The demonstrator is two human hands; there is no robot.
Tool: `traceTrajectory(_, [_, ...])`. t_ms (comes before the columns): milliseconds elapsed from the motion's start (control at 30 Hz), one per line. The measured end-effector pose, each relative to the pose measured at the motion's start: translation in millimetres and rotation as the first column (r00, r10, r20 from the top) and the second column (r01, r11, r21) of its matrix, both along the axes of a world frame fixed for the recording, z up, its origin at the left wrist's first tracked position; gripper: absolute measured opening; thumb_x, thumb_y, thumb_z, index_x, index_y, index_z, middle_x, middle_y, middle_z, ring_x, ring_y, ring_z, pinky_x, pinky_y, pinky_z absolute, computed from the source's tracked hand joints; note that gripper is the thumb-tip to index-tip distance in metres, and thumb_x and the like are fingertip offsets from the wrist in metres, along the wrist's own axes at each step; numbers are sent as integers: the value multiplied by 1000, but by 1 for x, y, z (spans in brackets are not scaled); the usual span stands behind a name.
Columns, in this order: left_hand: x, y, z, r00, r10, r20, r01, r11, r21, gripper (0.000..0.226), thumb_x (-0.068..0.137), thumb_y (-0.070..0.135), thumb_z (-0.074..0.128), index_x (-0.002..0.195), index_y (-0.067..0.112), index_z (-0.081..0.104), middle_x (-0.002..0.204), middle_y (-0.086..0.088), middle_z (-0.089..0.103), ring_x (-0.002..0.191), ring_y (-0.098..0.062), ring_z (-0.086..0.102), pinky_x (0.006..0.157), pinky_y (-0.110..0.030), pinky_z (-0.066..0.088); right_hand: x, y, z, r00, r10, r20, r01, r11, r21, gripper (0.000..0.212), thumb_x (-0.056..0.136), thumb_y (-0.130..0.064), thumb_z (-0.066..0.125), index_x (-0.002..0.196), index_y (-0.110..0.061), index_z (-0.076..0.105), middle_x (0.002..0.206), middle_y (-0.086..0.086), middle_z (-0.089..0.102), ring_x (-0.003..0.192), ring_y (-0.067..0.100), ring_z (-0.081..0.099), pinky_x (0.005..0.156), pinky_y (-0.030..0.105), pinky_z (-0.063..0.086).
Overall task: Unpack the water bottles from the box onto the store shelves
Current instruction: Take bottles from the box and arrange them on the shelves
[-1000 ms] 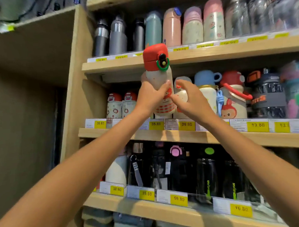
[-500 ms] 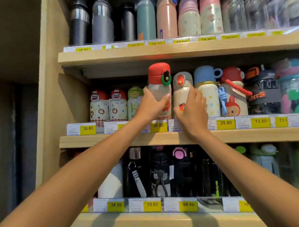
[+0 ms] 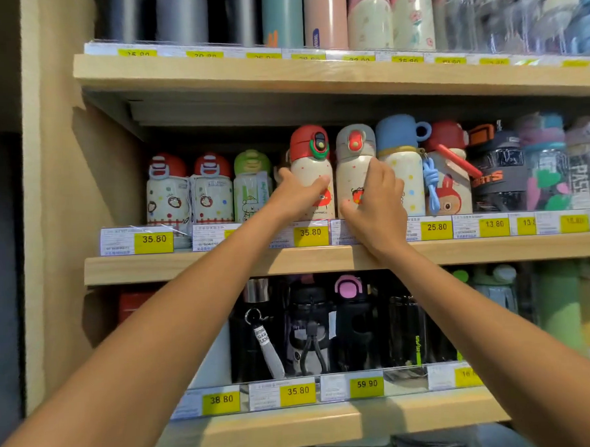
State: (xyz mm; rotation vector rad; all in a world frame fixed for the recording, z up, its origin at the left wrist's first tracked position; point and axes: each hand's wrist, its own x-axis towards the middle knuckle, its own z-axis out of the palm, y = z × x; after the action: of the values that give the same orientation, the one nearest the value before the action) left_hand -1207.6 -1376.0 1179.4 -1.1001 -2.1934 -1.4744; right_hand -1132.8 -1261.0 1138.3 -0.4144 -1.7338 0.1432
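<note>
The place was a shop, in an aisle selling drinkware. Light wooden shelves [image 3: 322,259] stood one above another, each packed with water bottles [image 3: 313,175] lined up facing outward, from plain metal flasks [image 3: 179,15] on top to cartoon-printed children's bottles in the middle. Along every shelf edge ran clear strips holding yellow price tags [image 3: 310,232] printed with figures such as 35.80, 25.80 and 59.90.

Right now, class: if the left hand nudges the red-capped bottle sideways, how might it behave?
The red-capped bottle is tall and narrow, so it would probably tip rather than slide. The grey-capped bottle, held by the right hand, stands close by and would likely stop it. The left hand steadies it.
</note>
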Motion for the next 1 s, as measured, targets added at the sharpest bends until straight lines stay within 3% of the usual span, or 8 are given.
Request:
traceTrajectory(167, [5, -2, 0, 999, -1, 32, 2, 1000, -15, 82, 88, 49, 54, 144, 7, 12, 137, -12, 46, 119, -28, 53, 94, -35, 43, 3, 0, 0, 999, 39, 34, -39, 999, -23, 70, 82, -24, 61, 142, -12, 28, 147, 7, 31, 128, 27, 34, 90, 39, 43])
traceTrajectory(267, [16, -6, 0, 999, 18, 38, -18, 1000, -6, 78, 90, 39, 57, 143, 5, 12, 137, -14, 46, 120, -30, 52, 93, -36, 43, 16, 5, 3, 976, 213, 36, -212, 977, -24, 58, 84, -25, 63, 134, -13, 37, 135, 6, 41, 122, 25, 39, 89, 34, 38])
traceTrajectory(367, [34, -9, -5, 999, 34, 32, -38, 991, 125, 76, 90, 29, 58, 145, 6, 11, 143, -15, 40, 127, -30, 47, 99, -37, 39, 40, 7, -1, 909, 417, -4, -416, 905, -91, 45, 87, -26, 63, 126, -12, 46, 113, -1, 49, 105, 13, 45, 86, 27, 37])
traceTrajectory(533, [85, 7, -43, 998, 13, -67, 12, 932, 363, 50, 89, 15, 55, 134, 11, 35, 135, -6, 43, 120, -21, 47, 93, -29, 40, 92, 27, -29, 881, 461, -109, -472, 873, -127, 40, 91, -20, 59, 129, -9, 51, 126, 2, 57, 110, 11, 53, 95, 28, 44])
traceTrajectory(700, [167, 58, -110, 980, -195, -37, 197, 939, 280, 36, 89, 12, 56, 125, 8, 50, 113, 3, 53, 98, -10, 52, 73, -9, 39, 170, 71, -93, 851, 501, -154, -524, 813, -254, 26, 87, -7, 57, 113, -8, 59, 98, -1, 64, 81, 3, 58, 76, 19, 47])
traceTrajectory(833, [236, 125, -180, 927, -340, 160, 318, 936, 150, 37, 89, 13, 60, 124, 4, 53, 122, -8, 58, 106, -13, 52, 93, -22, 40, 246, 129, -168, 884, 465, -44, -437, 789, -432, 18, 89, -6, 58, 106, -8, 61, 96, 9, 67, 81, 5, 59, 74, 16, 46])
traceTrajectory(933, [284, 173, -234, 875, -404, 266, 401, 914, 66, 36, 90, 12, 60, 125, 1, 53, 118, -8, 58, 102, -12, 51, 68, -11, 43, 306, 167, -229, 892, 453, -6, -372, 726, -578, 14, 90, -6, 59, 101, -14, 59, 103, 24, 67, 82, 17, 62, 69, 24, 47])
traceTrajectory(1000, [324, 205, -274, 796, -461, 393, 495, 869, 17, 27, 92, 14, 58, 119, 9, 56, 109, -3, 61, 96, -12, 54, 64, -14, 43, 356, 194, -273, 923, 384, 29, -272, 702, -658, 12, 90, -6, 58, 102, -9, 61, 104, 27, 66, 86, 26, 63, 67, 24, 46])
